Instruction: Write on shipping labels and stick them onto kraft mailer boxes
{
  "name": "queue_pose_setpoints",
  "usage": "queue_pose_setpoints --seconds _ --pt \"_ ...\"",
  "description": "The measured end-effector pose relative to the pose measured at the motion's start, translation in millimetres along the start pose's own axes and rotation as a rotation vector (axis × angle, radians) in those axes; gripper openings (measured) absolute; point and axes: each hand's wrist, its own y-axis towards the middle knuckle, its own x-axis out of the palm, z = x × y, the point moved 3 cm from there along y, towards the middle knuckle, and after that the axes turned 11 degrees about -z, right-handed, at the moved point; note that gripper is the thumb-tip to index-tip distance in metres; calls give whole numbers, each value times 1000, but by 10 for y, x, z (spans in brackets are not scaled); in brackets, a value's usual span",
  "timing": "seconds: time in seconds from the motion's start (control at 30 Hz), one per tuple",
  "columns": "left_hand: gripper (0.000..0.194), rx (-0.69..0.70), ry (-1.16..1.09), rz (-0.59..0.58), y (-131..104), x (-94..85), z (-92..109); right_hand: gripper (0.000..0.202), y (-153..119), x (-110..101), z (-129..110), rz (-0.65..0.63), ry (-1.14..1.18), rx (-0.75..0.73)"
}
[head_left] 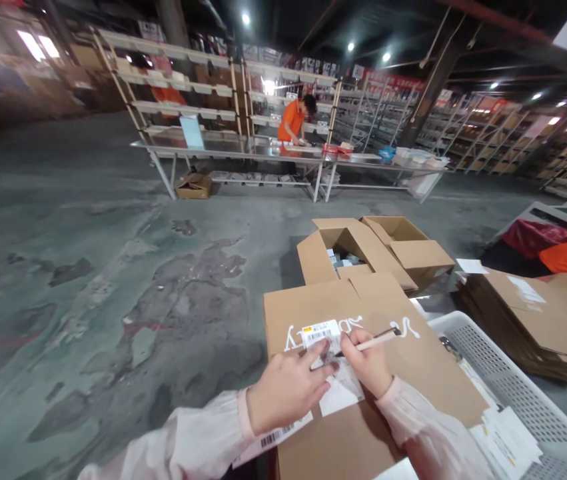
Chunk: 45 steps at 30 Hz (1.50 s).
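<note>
My right hand (369,365) grips a white pen (379,339) with a dark end, its tip lowered toward a printed paper label (342,387). The label lies on top of a large brown cardboard box (423,373) with white lettering. My left hand (286,388) rests on the label with fingers spread, covering part of its print. Another paper with a barcode (277,437) shows beneath my left wrist. What the pen tip has marked is too small to make out.
Two open cartons (363,240) stand beyond the box, the nearer holding small items. On the right are a white plastic basket (508,373) with papers and a stack of flattened cardboard (523,313). A person in orange (290,121) works behind a long metal table (243,150).
</note>
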Motion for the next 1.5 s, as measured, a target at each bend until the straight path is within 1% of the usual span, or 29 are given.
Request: queue_pose_setpoints --seconds 0.1,0.23,0.3,0.53,0.77,0.93,1.1,1.33,1.5 --pt "34 -1 10 1 -1 -5 1 40 -9 -15 3 6 8 1" --pt "34 -5 15 -8 -5 -9 1 42 -34 -52 42 77 47 97" --pt "34 -8 11 -9 -6 -14 1 43 -37 -54 50 89 61 128" --pt "34 -12 15 -8 -3 -30 10 43 -1 -37 -20 35 28 36" --pt "33 -12 11 0 10 -26 1 42 -7 -48 14 11 15 65" --pt "33 -5 8 3 2 -23 9 41 4 -43 31 38 18 107" --pt "33 -9 1 -5 -5 -23 14 41 15 -50 5 16 16 74" --pt "33 -13 5 -21 -6 -28 13 40 2 -55 25 21 40 97" --pt "35 -8 12 -1 -12 -17 27 41 -42 -119 92 122 43 108"
